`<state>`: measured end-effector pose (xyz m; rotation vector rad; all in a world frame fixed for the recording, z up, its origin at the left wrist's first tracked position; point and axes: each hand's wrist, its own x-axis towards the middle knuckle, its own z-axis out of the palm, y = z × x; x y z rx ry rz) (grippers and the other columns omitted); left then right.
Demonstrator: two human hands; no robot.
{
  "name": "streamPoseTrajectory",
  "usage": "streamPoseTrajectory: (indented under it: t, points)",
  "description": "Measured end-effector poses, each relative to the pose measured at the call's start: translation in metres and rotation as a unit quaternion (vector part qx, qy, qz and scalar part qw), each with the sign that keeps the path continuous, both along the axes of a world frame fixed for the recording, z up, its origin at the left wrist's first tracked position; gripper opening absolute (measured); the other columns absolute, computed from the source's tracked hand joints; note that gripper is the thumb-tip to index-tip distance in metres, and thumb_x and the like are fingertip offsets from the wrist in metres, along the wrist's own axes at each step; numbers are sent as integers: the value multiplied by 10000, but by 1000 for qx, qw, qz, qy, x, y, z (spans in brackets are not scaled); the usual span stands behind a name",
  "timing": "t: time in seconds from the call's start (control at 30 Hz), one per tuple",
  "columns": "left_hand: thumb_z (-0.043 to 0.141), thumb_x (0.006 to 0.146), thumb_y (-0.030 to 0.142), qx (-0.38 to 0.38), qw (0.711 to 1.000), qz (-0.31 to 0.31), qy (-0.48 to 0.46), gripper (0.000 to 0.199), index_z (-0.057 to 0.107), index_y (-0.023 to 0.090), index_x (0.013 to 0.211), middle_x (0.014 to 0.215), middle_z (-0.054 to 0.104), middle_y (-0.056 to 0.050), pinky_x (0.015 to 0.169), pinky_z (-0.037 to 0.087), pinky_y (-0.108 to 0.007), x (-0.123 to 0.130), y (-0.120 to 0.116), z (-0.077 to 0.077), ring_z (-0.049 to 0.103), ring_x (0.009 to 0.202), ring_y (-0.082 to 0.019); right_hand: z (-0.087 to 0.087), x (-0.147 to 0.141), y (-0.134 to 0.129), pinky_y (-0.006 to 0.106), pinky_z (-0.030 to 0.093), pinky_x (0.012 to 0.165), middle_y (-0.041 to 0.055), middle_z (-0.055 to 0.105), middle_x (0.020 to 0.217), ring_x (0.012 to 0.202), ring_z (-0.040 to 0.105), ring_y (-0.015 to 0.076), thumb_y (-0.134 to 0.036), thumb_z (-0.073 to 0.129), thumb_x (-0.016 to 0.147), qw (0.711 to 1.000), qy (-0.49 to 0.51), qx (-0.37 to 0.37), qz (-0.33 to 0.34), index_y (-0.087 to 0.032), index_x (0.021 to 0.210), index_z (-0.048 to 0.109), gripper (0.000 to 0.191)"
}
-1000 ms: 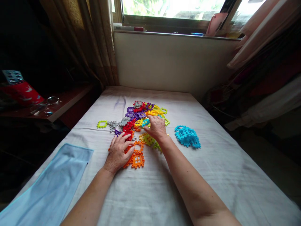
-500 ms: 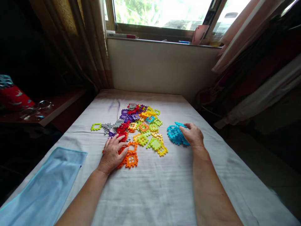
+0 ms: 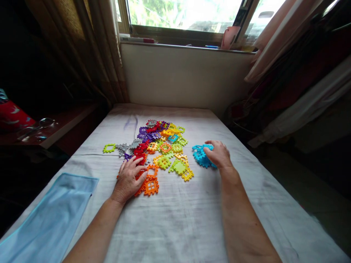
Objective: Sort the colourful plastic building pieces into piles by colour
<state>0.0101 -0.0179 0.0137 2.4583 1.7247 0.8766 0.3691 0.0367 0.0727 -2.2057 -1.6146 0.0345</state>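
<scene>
My left hand [image 3: 128,179] lies with its fingers spread over orange pieces [image 3: 151,186] at the near left of a mixed heap. Red pieces [image 3: 141,147], grey gears [image 3: 124,149], purple pieces [image 3: 148,134] and yellow-green ones [image 3: 179,167] make up the rest of that heap. Apart from it, on the right, is a pile of blue pieces [image 3: 202,156]. My right hand [image 3: 218,154] rests on the right side of this pile with curled fingers; its fingertips touch the blue pieces, and whether it grips one is hidden. A single blue piece [image 3: 173,138] sits among the yellow ones.
A light blue cloth [image 3: 55,212] lies at the left on the white-covered table [image 3: 175,223]. A green frame piece [image 3: 109,148] is at the heap's left edge. Beyond the table are a wall and window sill; a side shelf [image 3: 63,126] holds glasses [image 3: 46,123].
My right hand has shifted slightly over the blue pile, and the raised blue piece under its fingers now lies lower on the pile. My left hand keeps its place; the view has shifted slightly.
</scene>
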Motion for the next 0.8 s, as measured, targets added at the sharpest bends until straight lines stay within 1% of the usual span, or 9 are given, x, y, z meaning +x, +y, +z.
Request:
streamPoseTrajectory:
  t: [0.07,0.17,0.23,0.33,0.43,0.53,0.67,0.8]
  points:
    - [519,899,412,0,1000,0,-1,260,745,286,926,1303,663,-61,1138,330,-580,0,-1,1,487,1346,-316,0,-24,9,388,452,984,86,683,1225,1156,598,267,-264,570,830,998,-6,7,59,-257,1126,725,334]
    - [524,899,409,-1,1000,0,0,254,743,284,924,1305,662,-58,1140,331,-576,1,-2,2,485,1349,-313,-4,-59,28,378,453,984,83,674,1255,1161,594,258,-289,571,869,991,-17,-8,134,-250,1162,707,326]
    - [519,904,407,-1,1000,1,1,256,741,280,922,1313,658,-57,1146,322,-580,1,-2,1,487,1349,-311,-7,-78,42,381,457,977,84,656,1290,1175,585,261,-326,585,880,988,-29,-20,153,-250,1202,685,345]
    - [525,904,403,-3,1000,-1,1,250,740,280,927,1315,658,-56,1151,316,-585,0,-2,0,490,1346,-307,-9,-95,62,396,465,958,100,635,1322,1186,578,278,-395,620,875,986,-55,-45,149,-247,1237,662,393]
    - [540,895,401,-7,1000,-2,-1,236,741,283,932,1315,659,-54,1155,314,-586,0,-1,0,486,1350,-306,-11,-103,75,396,469,934,112,651,1286,1170,585,283,-398,624,878,984,-85,-69,143,-246,1223,663,379]
    - [539,895,397,-10,1000,-1,-3,236,741,282,935,1328,651,-54,1159,309,-589,0,-1,1,478,1358,-307,-10,-107,79,393,464,923,115,656,1271,1157,591,280,-364,602,891,981,-106,-80,142,-237,1191,673,333]
    - [534,898,390,-10,1000,0,-5,236,742,285,936,1323,652,-54,1158,311,-587,1,-2,1,479,1356,-307,-5,-104,71,389,454,923,124,660,1258,1153,595,277,-346,586,891,982,-107,-79,137,-218,1202,662,345]
    - [540,897,392,-12,1000,-1,-9,230,742,286,928,1311,657,-53,1154,326,-567,1,-2,1,471,1362,-301,2,-86,52,392,444,933,113,675,1238,1133,610,271,-361,582,882,987,-95,-58,117,-231,1207,666,359]
